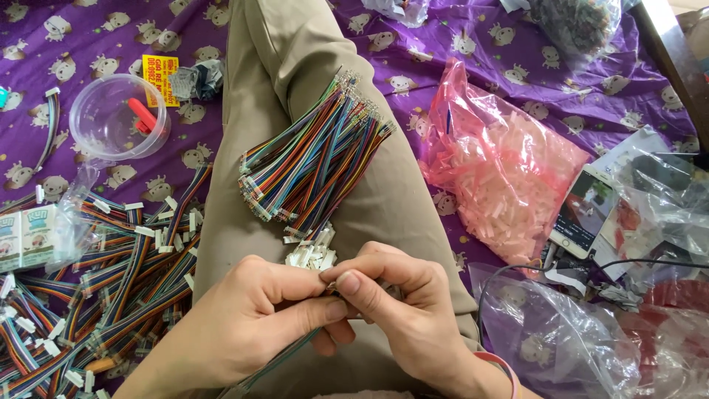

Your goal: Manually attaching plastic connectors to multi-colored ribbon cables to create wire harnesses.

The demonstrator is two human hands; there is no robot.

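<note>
Both hands pinched one ribbon cable over the lap

Left hand [244, 318] and right hand [399, 303] grasped a multicoloured ribbon cable [284, 358] just below the loose connector housings [310, 255] – the unfitted bundle [314, 159] lay beyond those, while a large finished pile [111, 281] left of them suggested much done, much left –

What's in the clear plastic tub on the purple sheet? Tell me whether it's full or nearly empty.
Nearly empty. The clear tub stands upright and open, with no lid on it; through its wall only one small red piece shows, with the purple sheet beneath.
</note>
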